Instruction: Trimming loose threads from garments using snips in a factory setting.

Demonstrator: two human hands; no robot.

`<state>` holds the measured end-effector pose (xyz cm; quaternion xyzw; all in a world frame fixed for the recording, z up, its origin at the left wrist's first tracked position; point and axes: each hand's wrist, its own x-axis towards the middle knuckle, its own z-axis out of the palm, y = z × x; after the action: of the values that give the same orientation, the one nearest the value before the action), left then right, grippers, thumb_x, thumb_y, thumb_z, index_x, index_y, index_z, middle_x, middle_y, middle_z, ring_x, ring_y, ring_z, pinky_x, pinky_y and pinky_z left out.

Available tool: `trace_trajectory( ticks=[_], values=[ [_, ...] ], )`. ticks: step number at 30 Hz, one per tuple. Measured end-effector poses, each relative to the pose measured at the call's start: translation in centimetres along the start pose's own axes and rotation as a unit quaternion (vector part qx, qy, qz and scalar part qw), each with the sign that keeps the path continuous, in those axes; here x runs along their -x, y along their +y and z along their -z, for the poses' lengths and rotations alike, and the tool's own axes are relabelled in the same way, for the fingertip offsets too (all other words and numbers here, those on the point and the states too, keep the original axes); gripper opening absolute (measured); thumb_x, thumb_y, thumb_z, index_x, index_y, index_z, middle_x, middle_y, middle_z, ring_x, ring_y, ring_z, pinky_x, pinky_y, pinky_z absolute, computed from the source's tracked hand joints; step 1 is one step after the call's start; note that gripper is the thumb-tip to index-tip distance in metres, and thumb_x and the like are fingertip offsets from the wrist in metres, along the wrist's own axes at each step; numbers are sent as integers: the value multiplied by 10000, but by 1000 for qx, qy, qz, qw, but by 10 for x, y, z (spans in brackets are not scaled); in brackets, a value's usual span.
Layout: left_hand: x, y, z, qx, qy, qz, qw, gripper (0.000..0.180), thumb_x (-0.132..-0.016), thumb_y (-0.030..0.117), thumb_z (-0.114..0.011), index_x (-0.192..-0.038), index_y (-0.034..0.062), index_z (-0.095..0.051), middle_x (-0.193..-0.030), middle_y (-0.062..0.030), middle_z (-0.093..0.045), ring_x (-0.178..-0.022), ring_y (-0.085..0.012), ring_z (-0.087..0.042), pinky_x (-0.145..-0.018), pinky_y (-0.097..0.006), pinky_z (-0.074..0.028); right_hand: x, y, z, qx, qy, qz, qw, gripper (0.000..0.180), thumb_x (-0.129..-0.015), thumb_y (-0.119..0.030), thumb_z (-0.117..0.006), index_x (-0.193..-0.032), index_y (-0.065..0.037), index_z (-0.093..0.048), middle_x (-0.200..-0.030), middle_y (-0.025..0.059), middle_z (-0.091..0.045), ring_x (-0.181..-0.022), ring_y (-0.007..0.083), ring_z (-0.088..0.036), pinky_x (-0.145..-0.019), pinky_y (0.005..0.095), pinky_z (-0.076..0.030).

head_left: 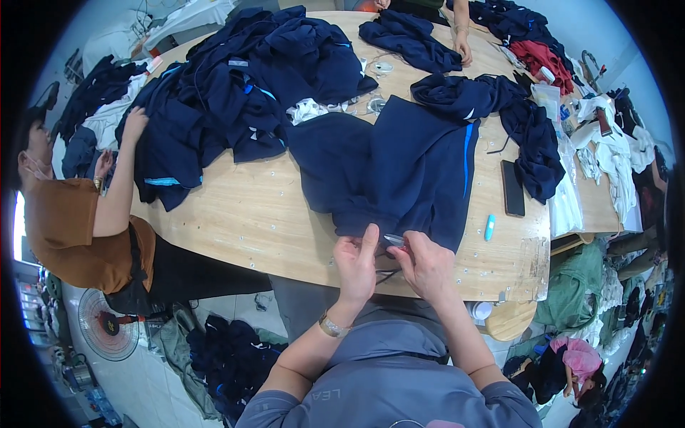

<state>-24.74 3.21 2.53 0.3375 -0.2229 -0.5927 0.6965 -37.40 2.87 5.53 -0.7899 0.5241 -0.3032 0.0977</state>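
Wooden table (242, 221) below fingers | pinched in left hand (357, 262): navy garment (410, 164) | gripped in right hand (427, 268): silvery blade (393, 240), beside left thumb

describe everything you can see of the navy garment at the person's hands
The navy garment looks like soft, matte fabric, with a bright blue stripe down its right side. It lies creased across the wooden table, its near edge bunched. The left hand pinches that edge; the right hand holds a small metal tool against it. Its far side meets more navy clothing.
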Motion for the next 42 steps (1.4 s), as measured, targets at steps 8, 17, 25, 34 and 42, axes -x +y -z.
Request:
trace_trajectory(
  ticks=[8,17,25,34,42],
  values=[
    [-5,8,-8,-19,2,-19,1000,42,-893,94,-548,-882,54,-552,-847,-9,-566,-748,-63,-526,-699,-211,-451,-8,0,-2,-102,-7,-51,993,210,-820,-224,-625,-848,-40,-527,-633,87,-548,-535,220,-563,-464,297,-417],
    [2,3,-17,-83,81,15,993,223,-914,164,-515,-723,49,-510,-718,-28,-557,-660,-85,-541,-602,-227,-457,-4,2,-28,-328,2,-144,934,218,-769,-189,-669,-847,-36,-534,-661,124,-590,-602,251,-634,-503,327,-466],
    [-12,-28,16,-178,29,-12,984,257,-904,233,-548,-804,14,-460,-771,-65,-567,-699,-117,-552,-634,-238,-458,8,22,-30,-298,3,-86,951,131,-749,-63,-553,-838,-39,-460,-621,149,-535,-613,360,-563,-525,401,-419],
    [-12,-42,35,-294,21,-19,955,257,-879,231,-589,-833,-9,-507,-756,-40,-560,-696,-94,-520,-606,-245,-425,32,37,-40,-328,-64,-107,937,151,-779,-126,-582,-839,-45,-469,-620,149,-535,-614,360,-554,-524,415,-397],
    [-12,-39,27,-405,-7,17,914,314,-882,243,-579,-907,-70,-586,-832,-78,-602,-708,-145,-512,-657,-294,-442,41,47,-37,-317,-47,-119,940,148,-786,-140,-586,-842,-54,-479,-635,149,-546,-633,361,-554,-523,416,-394]
  ],
)
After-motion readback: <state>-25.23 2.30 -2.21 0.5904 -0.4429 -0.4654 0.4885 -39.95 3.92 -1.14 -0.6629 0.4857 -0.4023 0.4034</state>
